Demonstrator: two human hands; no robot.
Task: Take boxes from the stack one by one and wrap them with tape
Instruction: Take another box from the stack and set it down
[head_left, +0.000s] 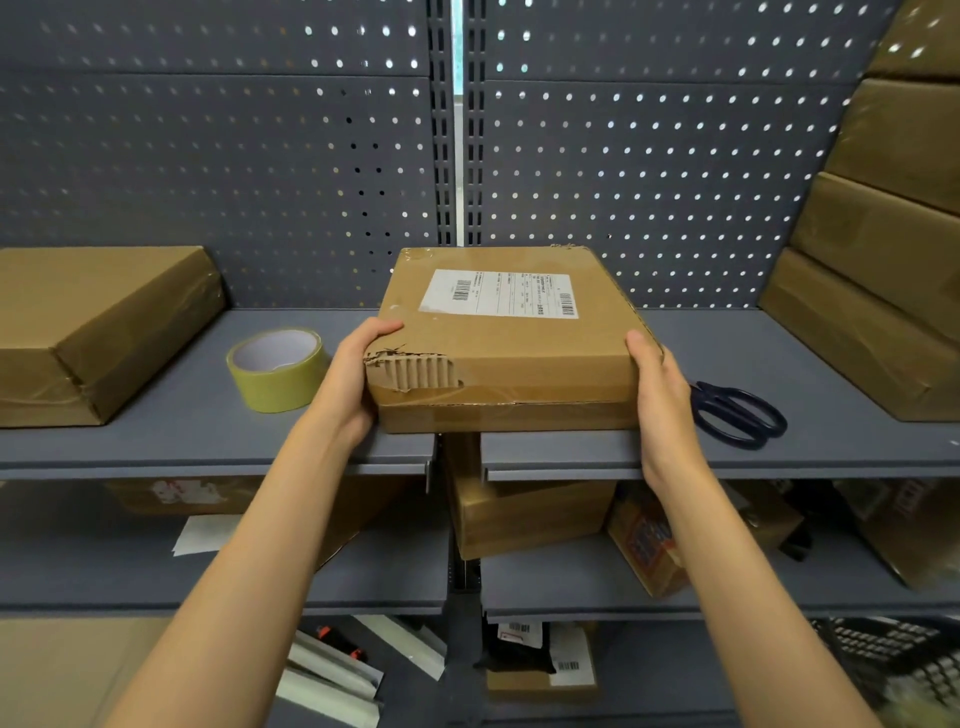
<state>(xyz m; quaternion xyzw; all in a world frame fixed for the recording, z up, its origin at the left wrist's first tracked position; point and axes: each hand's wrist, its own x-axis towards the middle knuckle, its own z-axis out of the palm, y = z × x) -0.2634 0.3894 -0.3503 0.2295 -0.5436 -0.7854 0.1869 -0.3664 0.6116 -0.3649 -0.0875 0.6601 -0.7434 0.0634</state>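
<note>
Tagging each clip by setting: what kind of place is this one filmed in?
Most likely a parcel packing or stockroom area. Grey metal shelving backed by perforated panels holds a stack of taped cardboard boxes; a tape roll and scissors lie beside the labelled box held in both hands.

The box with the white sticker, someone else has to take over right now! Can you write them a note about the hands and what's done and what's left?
Left hand and right hand grip the sides of the flat brown cardboard box with a white label on the grey shelf.
Yellowish tape roll left of it, dark-handled scissors right.
Tape-wrapped brown box far left: done.
Stack of brown boxes at right: left.
</note>
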